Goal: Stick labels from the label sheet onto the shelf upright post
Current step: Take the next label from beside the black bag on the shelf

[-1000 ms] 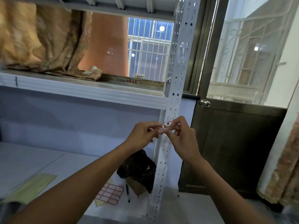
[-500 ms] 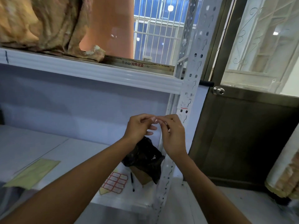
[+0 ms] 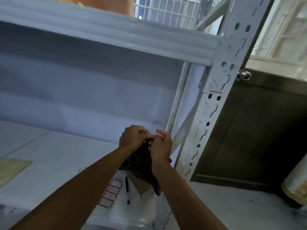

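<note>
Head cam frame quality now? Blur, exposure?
Head view: motion blur smears the white shelf beam and white perforated upright post; grilled window blown out, brown door dark; the pale scrap in the left hand and right hand grip is too soft to identify.

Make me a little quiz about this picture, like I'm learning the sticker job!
1. True or false: a stuck label with a red edge already sits on the shelf upright post.
2. Where does the label sheet lie? A: on the lower shelf board. B: on the door. C: taped to the window.
3. Fill in: the black ____ lies just right of the label sheet.
Key: 1 true. 2 A. 3 pen.
</note>
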